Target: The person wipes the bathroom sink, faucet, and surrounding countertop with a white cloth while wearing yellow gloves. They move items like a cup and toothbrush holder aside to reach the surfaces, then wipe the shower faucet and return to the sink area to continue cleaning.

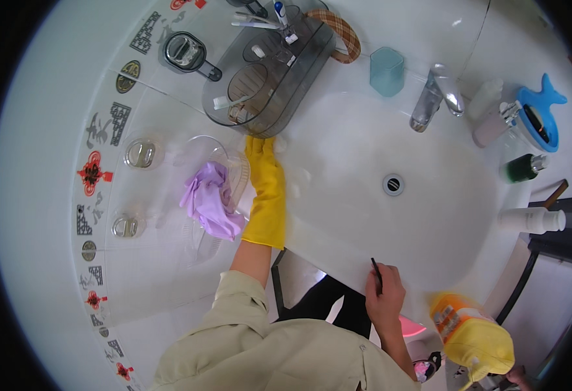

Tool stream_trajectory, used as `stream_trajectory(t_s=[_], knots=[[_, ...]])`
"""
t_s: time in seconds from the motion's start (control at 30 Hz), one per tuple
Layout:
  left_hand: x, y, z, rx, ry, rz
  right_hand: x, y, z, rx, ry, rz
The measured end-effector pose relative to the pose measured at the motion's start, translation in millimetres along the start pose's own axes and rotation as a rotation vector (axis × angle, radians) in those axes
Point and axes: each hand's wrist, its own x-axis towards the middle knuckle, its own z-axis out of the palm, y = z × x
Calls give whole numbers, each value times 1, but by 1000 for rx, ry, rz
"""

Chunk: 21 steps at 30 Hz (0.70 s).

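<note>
My left hand [264, 171], in a yellow rubber glove, reaches to the left rim of the white washbasin [344, 229]. Its fingertips are at the lower end of a smoky clear toothbrush holder [286, 112], beside a small whitish thing; whether they grip anything is unclear. Bare, my right hand [386, 291] holds a thin black stick-like object [376, 271] over the basin's near edge. A crumpled lilac cloth or glove [212, 200] hangs over a clear plastic wall rack [239, 178], left of the yellow glove.
A chrome faucet [435, 97] and teal cup [387, 72] stand at the far rim. Pump bottles, a green bottle [522, 168], a white bottle [530, 220] and a blue soap dish [542, 117] line the right side. A large yellow jug [478, 337] stands near right.
</note>
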Motion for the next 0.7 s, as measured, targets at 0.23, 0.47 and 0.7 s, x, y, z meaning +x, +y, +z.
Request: stream_trajectory(t_s=[0.23, 0.47, 0.7], knots=[[11, -7, -15, 153, -81, 86, -5, -1, 9, -193, 148, -100], [-47, -7, -101, 93, -229, 43, -7, -5, 15, -269, 192, -109], [-95, -2, -125, -23, -275, -24, -10, -5, 20, -313, 194, -154]])
